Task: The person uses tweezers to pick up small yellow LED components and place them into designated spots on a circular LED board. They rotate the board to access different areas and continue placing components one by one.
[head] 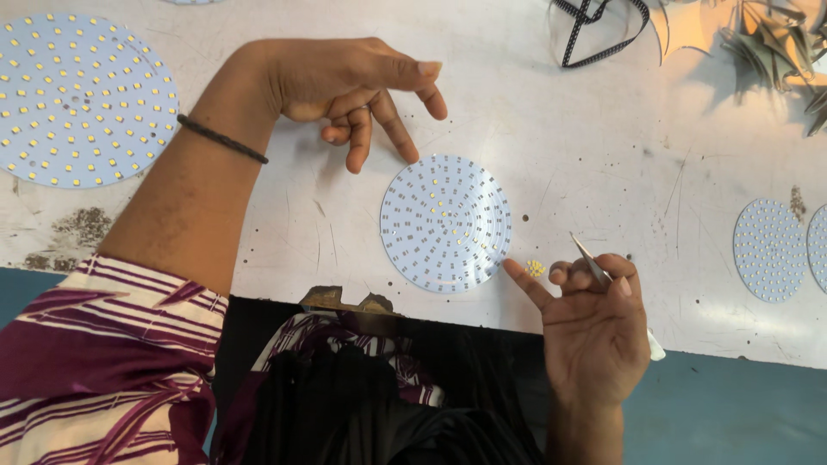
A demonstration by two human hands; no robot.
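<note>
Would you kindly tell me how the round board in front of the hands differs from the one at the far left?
The middle board looks smaller and shows mostly bare silvery pads; the left board looks larger and is dotted with yellow chips. The left hand reaches the middle board's rim; the left board lies untouched, cut by the picture's edge. Both are white discs lying flat.

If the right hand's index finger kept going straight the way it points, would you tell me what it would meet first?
The right hand points its index finger up-left, so it would most likely first meet the lower right edge of the round white LED board; the tip already looks at or nearly on that rim.
</note>
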